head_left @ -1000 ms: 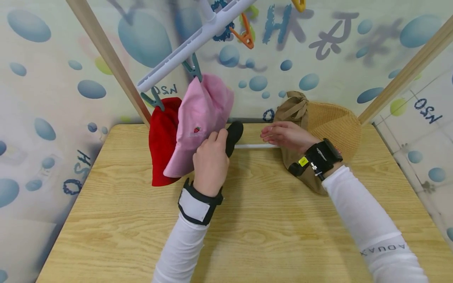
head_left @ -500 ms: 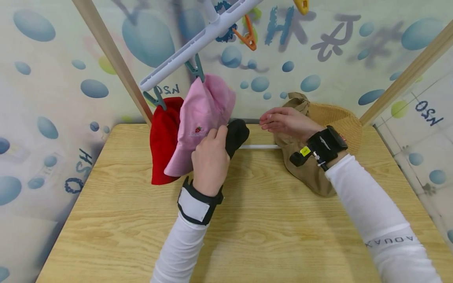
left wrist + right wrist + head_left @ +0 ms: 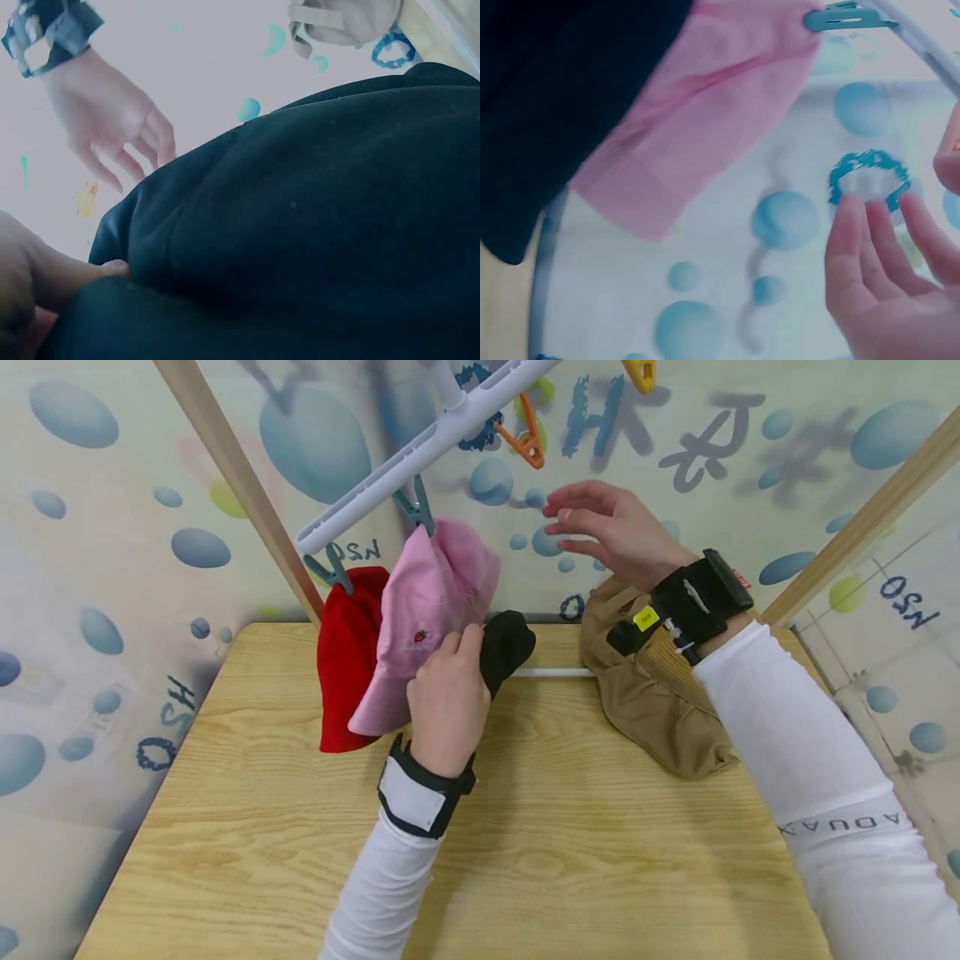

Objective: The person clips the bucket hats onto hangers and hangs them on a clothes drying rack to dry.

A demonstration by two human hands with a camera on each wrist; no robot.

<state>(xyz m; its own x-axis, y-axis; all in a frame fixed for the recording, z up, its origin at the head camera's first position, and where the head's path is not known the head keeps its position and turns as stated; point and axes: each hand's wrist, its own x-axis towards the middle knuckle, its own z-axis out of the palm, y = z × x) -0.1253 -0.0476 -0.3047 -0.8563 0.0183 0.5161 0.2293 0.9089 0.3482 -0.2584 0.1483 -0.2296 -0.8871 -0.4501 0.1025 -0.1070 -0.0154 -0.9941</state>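
Note:
My left hand (image 3: 448,710) grips a black hat (image 3: 506,647) by its near edge, in front of the hanging pink hat (image 3: 405,681). The black cloth (image 3: 300,202) fills much of the left wrist view, the thumb pressed on its fold. Raised to the right, with fingers spread and slightly bent, my right hand (image 3: 611,531) holds nothing. An orange clip (image 3: 528,439) hangs up and to the left of it. Teal clips fasten the pink hat and a red hat (image 3: 347,660) to the white rack arm (image 3: 390,472).
A brown hat with a straw-coloured part (image 3: 652,718) lies on the table at right, partly behind my right wrist. A yellow clip (image 3: 640,372) hangs at the top. Wooden posts (image 3: 240,485) stand on both sides, and a white rod (image 3: 555,672) runs low at the back.
My right hand has risen from beside the brown hat toward the orange clip's height. The black hat, still in my left hand, shows more of its far end to the right.

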